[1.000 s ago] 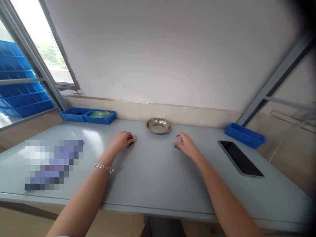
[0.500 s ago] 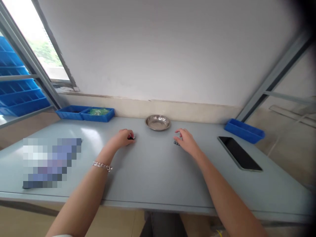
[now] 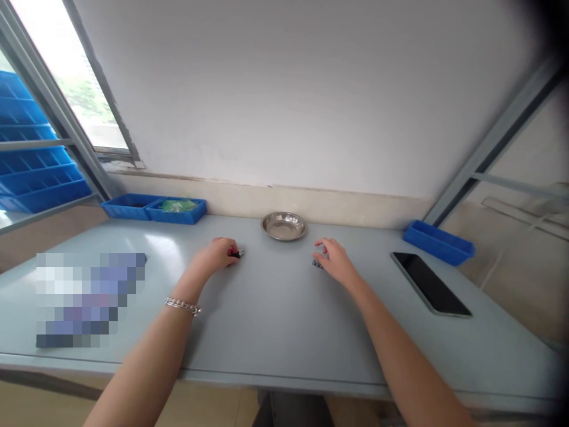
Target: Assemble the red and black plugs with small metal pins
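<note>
My left hand (image 3: 219,253) rests on the grey table, its fingers closed round a small red-and-black tool (image 3: 235,253) with a silvery tip pointing right. Most of the tool is hidden by the fingers, so its exact kind does not show. To the right, my right hand (image 3: 332,257) is open, thumb and fingers curved apart. Under its thumb lies a little cluster of small dark grey pieces (image 3: 316,263), partly covered by the hand. Between and beyond both hands, a round shallow metal dish (image 3: 284,238) stands near the wall.
Two blue bins (image 3: 133,214) stand at the back left, one holding green-and-clear plastic packets (image 3: 178,205). Another blue bin (image 3: 438,246) is at the back right. A dark-screened tablet or phone (image 3: 431,284) lies on the right; a blurred-out item (image 3: 91,299) on the left.
The whole view has shifted slightly. More of the tool's red part shows in my left hand. My right hand stays in nearly the same place, beside the small grey pieces.
</note>
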Demonstrator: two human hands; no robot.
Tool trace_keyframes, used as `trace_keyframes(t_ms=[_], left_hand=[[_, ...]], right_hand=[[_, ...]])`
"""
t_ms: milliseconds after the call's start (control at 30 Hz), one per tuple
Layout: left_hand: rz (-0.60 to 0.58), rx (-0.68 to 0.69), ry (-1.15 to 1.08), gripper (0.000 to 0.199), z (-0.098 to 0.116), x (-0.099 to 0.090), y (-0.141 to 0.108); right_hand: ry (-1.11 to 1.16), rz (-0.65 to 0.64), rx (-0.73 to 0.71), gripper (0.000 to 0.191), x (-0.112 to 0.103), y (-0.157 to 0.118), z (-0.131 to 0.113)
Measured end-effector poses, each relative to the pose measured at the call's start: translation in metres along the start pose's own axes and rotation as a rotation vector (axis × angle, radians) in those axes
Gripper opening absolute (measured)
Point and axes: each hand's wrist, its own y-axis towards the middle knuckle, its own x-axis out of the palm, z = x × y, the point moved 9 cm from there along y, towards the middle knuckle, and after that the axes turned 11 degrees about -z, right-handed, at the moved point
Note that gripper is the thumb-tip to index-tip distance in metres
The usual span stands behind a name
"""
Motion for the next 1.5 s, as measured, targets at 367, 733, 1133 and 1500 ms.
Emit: trace_keyframes(t_ms=[367,733,1133,1500], left_hand=[[0.060,-0.052,0.020,0.025,-0.006,-0.010,-0.007],[0.017,0.034,0.007,0.022,0.011,-0.005,-0.005],[0.003,0.127,0.074,0.012,0.023,0.009,0.000],[-0.036,-0.068,0.074,0.023,0.007,0.003,-0.006]], right_hand=[[-0.002,-0.008,-0.004,0.017,0.000,0.000,-0.002],[0.007,-0.029,0.004,0.017,0.002,0.000,-0.004],[0.006,-0.050,-0.006,0.016,0.004,0.000,-0.006],[0.053,-0.060,-0.025,0.015,0.005,-0.001,-0.009]])
